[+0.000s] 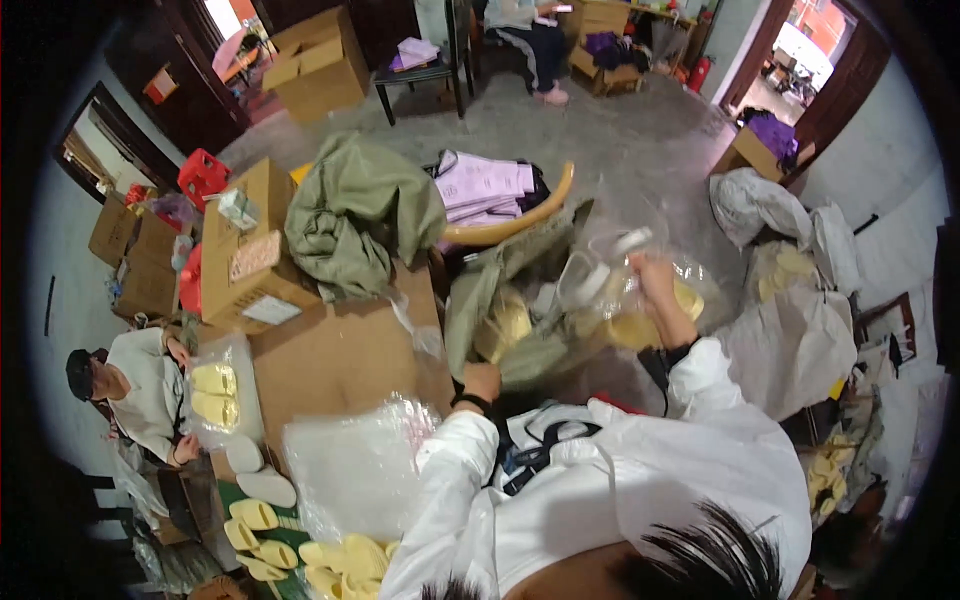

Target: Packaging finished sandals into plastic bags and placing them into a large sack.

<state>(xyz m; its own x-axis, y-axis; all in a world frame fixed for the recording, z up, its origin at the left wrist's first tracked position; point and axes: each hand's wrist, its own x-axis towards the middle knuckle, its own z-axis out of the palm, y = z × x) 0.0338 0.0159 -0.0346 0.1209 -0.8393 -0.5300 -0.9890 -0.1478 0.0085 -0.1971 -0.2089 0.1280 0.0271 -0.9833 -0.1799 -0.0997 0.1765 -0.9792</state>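
Pale yellow slippers point(510, 325) inside olive green sack point(480, 290). Clear glossy bag point(625, 285) with yellow inside. White sleeves point(450, 480), black cuff. Brown cardboard box point(245, 255), green jacket point(360, 215), lilac packets point(485, 185).

Both white-sleeved arms reach forward, left hand point(483, 381) low, right hand point(655, 277) raised, grips closed.

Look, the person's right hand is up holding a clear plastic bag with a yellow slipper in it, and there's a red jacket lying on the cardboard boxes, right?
Almost. The jacket lying on the cardboard boxes is olive green, not red, as the head view shows. The rest holds: the right hand is raised, holding a clear plastic bag with a yellow slipper in it.
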